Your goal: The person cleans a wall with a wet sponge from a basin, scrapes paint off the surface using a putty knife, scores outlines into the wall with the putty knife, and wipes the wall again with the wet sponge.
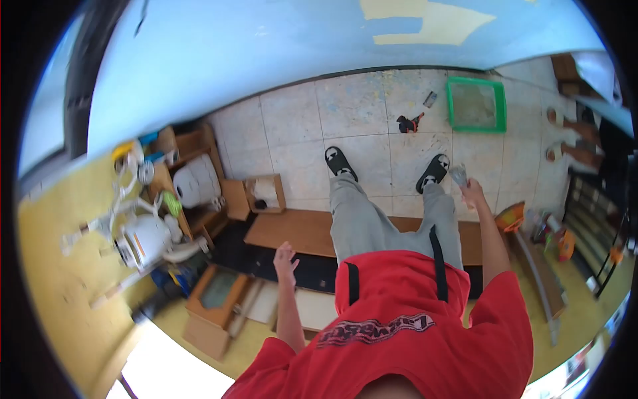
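My right hand (472, 193) is wrapped round the handle of a pale, greyish tool (458, 175), perhaps a brush or scraper, held over the tiles beside my right foot. My left hand (286, 261) hangs in the air above dark and brown boards (292, 234), its fingers loosely bent, with nothing visible in it. On the tiled floor in front of my feet lie a black and red power tool (410, 123) and a small flat grey item (430, 99). A green tray (506, 106) rests on the floor farther right.
A blue wall (219, 53) with cream patches runs along the far side. Wooden cabinets (214, 303) and white appliances (197, 181) stand at the left. Another person's legs (579, 126) show at the right. Bottles (550, 229) and a curved wooden piece (539, 272) lie lower right.
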The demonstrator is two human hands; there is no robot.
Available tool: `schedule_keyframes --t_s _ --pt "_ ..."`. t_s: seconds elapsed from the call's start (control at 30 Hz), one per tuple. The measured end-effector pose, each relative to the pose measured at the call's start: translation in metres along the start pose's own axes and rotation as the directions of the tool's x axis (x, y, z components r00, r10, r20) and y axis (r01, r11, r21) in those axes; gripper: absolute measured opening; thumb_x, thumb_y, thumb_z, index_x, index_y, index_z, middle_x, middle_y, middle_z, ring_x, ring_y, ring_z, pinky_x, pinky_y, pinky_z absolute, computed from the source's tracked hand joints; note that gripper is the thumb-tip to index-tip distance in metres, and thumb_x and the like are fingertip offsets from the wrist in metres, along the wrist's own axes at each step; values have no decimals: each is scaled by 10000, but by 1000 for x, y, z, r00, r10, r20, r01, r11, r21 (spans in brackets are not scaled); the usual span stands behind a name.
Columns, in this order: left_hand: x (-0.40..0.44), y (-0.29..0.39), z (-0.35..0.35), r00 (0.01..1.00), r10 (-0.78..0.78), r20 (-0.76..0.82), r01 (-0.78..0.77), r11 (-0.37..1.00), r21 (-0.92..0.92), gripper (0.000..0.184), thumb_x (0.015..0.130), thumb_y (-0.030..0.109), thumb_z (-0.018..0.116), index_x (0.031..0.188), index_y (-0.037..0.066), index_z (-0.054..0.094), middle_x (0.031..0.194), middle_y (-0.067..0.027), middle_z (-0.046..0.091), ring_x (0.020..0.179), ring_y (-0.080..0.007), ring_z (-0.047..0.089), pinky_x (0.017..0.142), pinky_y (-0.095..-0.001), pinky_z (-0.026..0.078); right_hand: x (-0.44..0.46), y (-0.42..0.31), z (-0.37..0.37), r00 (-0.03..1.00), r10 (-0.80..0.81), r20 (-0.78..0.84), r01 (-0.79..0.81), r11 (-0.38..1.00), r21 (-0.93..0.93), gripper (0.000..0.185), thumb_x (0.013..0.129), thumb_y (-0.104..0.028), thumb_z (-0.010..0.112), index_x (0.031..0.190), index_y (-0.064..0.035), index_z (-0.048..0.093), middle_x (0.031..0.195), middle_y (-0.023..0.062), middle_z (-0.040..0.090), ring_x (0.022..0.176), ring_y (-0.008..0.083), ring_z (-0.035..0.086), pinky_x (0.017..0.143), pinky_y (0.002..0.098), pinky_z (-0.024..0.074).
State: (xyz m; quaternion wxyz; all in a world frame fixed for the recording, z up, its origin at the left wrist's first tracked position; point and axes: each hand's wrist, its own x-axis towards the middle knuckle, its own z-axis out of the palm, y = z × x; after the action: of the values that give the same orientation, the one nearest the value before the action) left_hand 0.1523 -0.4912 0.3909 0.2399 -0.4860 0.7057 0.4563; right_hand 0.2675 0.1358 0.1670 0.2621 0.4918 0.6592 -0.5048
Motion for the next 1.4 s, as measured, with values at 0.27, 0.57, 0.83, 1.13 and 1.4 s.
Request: schedule_keyframes --t_s 0.27,0.57,0.83,1.13,1.4 --pt "116 125 197 625 148 767 -539 792 286 458 914 161 659 1334 27 536 1235 -83 628 1041 -152 606 879 -293 494 -44 -190 261 973 -62 223 -82 808 583 197 798 -212 793 787 -47 687 736 18 639 654 93 544 576 278 430" --pt "260 99 410 608 -130 784 -292 881 373 255 897 104 503 1146 52 520 970 -70 617 673 -142 611 620 -281 504 178 -163 296 696 -552 459 309 807 503 242 838 -278 776 929 -63 713 785 -12 650 742 85 599 660 272 494" --pt "315 149 470 276 269 923 -952 -53 300 419 825 148 583 1170 -83 526 787 -318 606 793 -501 596 695 -539 468 400 -8 265 731 -659 -177 339 576 -744 552 732 -323 823 1236 -220 623 1318 134 522 1220 394 503 870 511 511" --pt "253 148 382 149 487 861 -877 -337 343 556 820 21 611 1353 -61 470 786 -206 575 750 -373 541 674 -451 413 423 -4 180 392 -535 -748 639 744 -197 335 761 -98 691 1086 -72 612 964 138 621 857 292 624 712 369 517" --pt "266 100 330 371 522 768 -794 -249 554 574 864 66 607 1401 -61 446 1039 -183 582 943 -335 531 846 -400 445 567 58 -9 329 -426 -843 237 901 -363 429 789 -190 713 1208 -132 638 1053 187 674 953 329 668 829 438 526"
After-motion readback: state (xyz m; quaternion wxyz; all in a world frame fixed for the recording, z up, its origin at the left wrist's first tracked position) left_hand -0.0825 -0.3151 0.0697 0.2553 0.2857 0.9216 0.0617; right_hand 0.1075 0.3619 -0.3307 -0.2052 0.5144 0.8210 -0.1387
